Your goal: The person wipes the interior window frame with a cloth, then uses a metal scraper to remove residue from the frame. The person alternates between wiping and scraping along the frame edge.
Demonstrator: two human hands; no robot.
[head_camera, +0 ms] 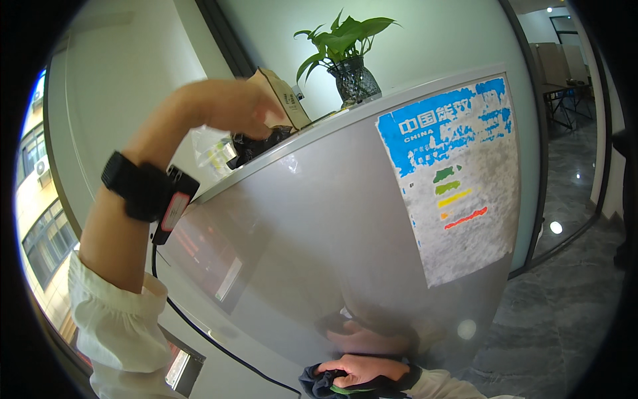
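Observation:
In front of me stands a glossy grey refrigerator (309,219), tilted in the view. My left hand (239,107) reaches over its top edge, bent at the wrist and blurred by motion. Its fingertips are at a crumpled black plastic bag (256,147); whether they grip it I cannot tell. Just behind the fingers is a beige box (290,97) bearing writing. Low in the view, my right hand (355,369) is closed on a bunched dark cloth (316,381) with a green part, close to the refrigerator's front, which mirrors the hand.
A leafy plant in a dark glass vase (355,80) stands on the refrigerator top. Left of the black bag is a clear plastic bag (212,152). A worn energy label (463,199) covers part of the front. A black cable (209,339) hangs from my left wrist device (172,204).

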